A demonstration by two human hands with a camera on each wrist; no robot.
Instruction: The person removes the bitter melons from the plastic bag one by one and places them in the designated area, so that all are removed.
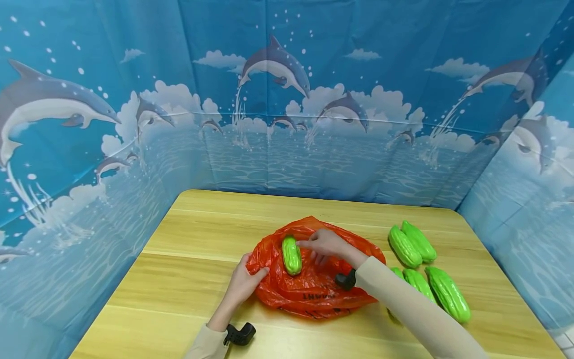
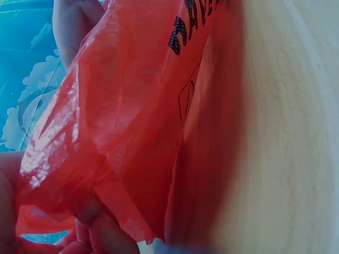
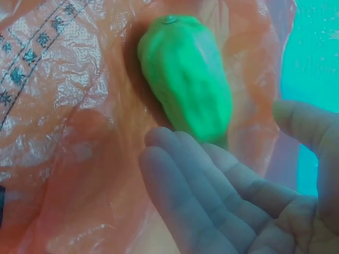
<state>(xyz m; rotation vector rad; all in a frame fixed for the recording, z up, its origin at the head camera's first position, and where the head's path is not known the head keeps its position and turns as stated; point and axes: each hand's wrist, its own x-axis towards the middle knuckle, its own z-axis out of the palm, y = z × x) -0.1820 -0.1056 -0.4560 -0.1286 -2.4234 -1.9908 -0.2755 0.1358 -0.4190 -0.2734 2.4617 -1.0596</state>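
Observation:
A red plastic bag (image 1: pixel 323 284) with black print lies spread on the table, and a green ribbed vegetable (image 1: pixel 292 256) rests on it toward its left part. My left hand (image 1: pixel 244 281) grips the bag's left edge; in the left wrist view its fingers (image 2: pixel 108 233) curl round the red plastic. Over the bag, my right hand (image 1: pixel 326 244) reaches to the right side of the vegetable. The right wrist view shows that hand's fingers (image 3: pixel 196 196) extended beside the lower end of the vegetable (image 3: pixel 188 79), thumb held apart, gripping nothing.
Several more green vegetables (image 1: pixel 448 294) lie on the table's right side, some partly hidden behind my right sleeve (image 1: pixel 412 309). The wooden table (image 1: pixel 152 294) extends left of the bag. A blue curtain (image 1: pixel 287 164) with dolphins hangs behind and at both sides.

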